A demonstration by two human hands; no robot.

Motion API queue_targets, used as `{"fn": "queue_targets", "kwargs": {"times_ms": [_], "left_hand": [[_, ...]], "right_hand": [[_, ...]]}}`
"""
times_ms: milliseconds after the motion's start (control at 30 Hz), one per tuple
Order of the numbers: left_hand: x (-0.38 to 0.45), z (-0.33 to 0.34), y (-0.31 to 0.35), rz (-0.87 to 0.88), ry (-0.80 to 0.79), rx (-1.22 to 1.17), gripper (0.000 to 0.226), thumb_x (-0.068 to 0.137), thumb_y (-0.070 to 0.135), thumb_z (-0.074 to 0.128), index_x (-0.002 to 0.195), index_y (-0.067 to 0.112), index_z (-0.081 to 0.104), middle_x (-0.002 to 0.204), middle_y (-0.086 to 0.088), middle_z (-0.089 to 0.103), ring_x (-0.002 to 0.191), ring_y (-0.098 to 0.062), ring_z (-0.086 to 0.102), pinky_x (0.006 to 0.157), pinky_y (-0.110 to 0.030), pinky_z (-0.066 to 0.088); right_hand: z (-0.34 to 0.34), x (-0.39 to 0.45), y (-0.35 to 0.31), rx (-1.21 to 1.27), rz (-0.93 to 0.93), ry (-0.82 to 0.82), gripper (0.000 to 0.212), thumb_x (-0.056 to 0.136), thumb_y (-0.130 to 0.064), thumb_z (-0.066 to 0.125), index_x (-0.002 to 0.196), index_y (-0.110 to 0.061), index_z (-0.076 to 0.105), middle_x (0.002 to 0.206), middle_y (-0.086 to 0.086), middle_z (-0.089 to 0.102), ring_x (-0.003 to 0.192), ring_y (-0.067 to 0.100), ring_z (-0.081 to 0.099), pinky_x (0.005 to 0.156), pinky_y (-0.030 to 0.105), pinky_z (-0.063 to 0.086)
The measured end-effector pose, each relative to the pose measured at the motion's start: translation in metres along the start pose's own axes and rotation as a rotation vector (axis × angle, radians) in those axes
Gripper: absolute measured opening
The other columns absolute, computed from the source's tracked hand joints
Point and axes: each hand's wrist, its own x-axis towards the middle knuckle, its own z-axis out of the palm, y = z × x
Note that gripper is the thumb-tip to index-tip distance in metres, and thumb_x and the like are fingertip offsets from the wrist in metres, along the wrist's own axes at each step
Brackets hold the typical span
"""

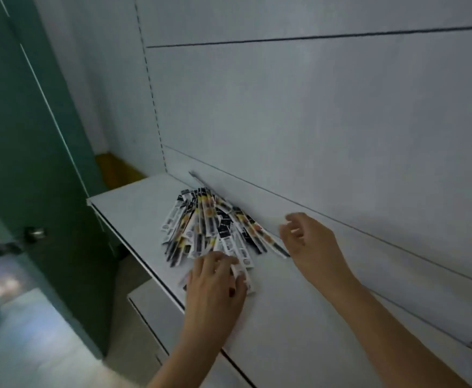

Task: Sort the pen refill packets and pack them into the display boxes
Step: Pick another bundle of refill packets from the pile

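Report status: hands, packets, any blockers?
Left hand pinching packets at the pile's near edge. Right hand open beside the pile. Packets unsorted on shelf. No boxes in view.

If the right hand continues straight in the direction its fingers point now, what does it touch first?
Probably the pile of refill packets. The right hand points left toward the pile's right edge, nearly at the closest packet; its height above the shelf is unclear.
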Motion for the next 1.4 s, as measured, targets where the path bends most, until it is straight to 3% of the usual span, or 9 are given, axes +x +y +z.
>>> {"fn": "queue_targets", "kwargs": {"times_ms": [167,300,467,600,700,800,933,1267,1400], "left_hand": [[0.022,-0.003,-0.073,-0.054,-0.142,-0.024,0.047,0.088,0.053,0.057,0.127,0.028,0.055,0.121,0.006,0.05,0.113,-0.016,0.048,0.097,-0.027,0.04],[0.037,0.002,-0.098,0.113,-0.186,-0.152,0.039,0.086,0.048,0.063,0.116,0.024,0.064,0.107,0.009,0.054,0.102,-0.01,0.05,0.089,-0.018,0.037],[0.043,0.008,-0.108,0.188,-0.131,-0.212,0.032,0.082,0.038,0.07,0.108,0.021,0.066,0.102,0.006,0.055,0.096,-0.015,0.053,0.083,-0.026,0.046],[0.043,0.012,-0.109,0.223,-0.131,-0.217,0.031,0.082,0.037,0.069,0.109,0.022,0.064,0.102,0.004,0.055,0.096,-0.017,0.052,0.082,-0.031,0.048],[0.044,0.012,-0.107,0.231,-0.138,-0.213,0.032,0.084,0.04,0.063,0.11,0.022,0.062,0.104,0.004,0.053,0.098,-0.019,0.051,0.084,-0.034,0.048],[0.044,0.011,-0.102,0.233,-0.116,-0.188,0.037,0.082,0.043,0.063,0.112,0.022,0.063,0.106,0.002,0.054,0.1,-0.022,0.049,0.085,-0.036,0.045],[0.046,0.01,-0.091,0.216,-0.09,-0.181,0.046,0.077,0.044,0.072,0.116,0.022,0.061,0.111,-0.001,0.053,0.104,-0.025,0.047,0.086,-0.042,0.043],[0.05,0.019,-0.073,0.188,-0.165,-0.162,0.048,0.069,0.03,0.08,0.114,0.022,0.063,0.111,-0.003,0.054,0.104,-0.028,0.048,0.083,-0.046,0.042],[0.054,0.011,-0.053,0.192,-0.175,-0.422,0.032,0.084,0.03,0.069,0.114,0.023,0.062,0.109,0.009,0.05,0.101,-0.012,0.051,0.085,-0.034,0.046]], "right_hand": [[0.08,0.011,-0.019,-0.213,0.16,-0.216,0.051,0.081,-0.065,0.062,0.1,-0.017,0.062,0.095,-0.001,0.065,0.083,0.014,0.063,0.072,0.033,0.054],[0.112,0.018,-0.039,-0.449,0.298,-0.275,0.052,0.076,-0.068,0.065,0.086,-0.02,0.049,0.083,-0.007,0.049,0.067,0.007,0.049,0.05,0.024,0.033],[0.119,0.02,-0.038,-0.212,0.367,-0.194,0.039,0.076,-0.038,0.078,0.109,-0.029,0.058,0.109,-0.006,0.061,0.089,0.011,0.06,0.068,0.028,0.053],[0.107,0.013,-0.042,-0.141,0.483,-0.223,0.057,0.082,-0.028,0.072,0.134,-0.031,0.049,0.115,-0.01,0.063,0.078,0.005,0.064,0.057,0.014,0.049],[0.091,0.007,-0.043,-0.072,0.577,-0.256,0.02,0.087,-0.028,0.067,0.104,-0.03,0.057,0.084,-0.014,0.063,0.06,0.0,0.06,0.046,0.012,0.044],[0.074,-0.001,-0.041,-0.029,0.615,-0.253,0.003,0.088,-0.025,0.063,0.089,-0.026,0.061,0.079,-0.004,0.068,0.056,0.004,0.062,0.047,0.014,0.046],[0.049,-0.017,-0.037,0.132,0.652,-0.241,0.012,0.09,-0.016,0.063,0.101,-0.011,0.062,0.075,0.0,0.073,0.052,0.007,0.063,0.049,0.017,0.047],[-0.017,-0.048,-0.014,0.286,0.636,-0.071,0.013,0.09,-0.023,0.067,0.102,-0.018,0.066,0.088,0.004,0.076,0.06,0.016,0.06,0.056,0.025,0.047],[-0.02,-0.053,-0.011,0.402,0.572,-0.033,0.016,0.088,-0.024,0.07,0.103,-0.02,0.068,0.09,0.005,0.075,0.062,0.016,0.058,0.059,0.027,0.046]]}}
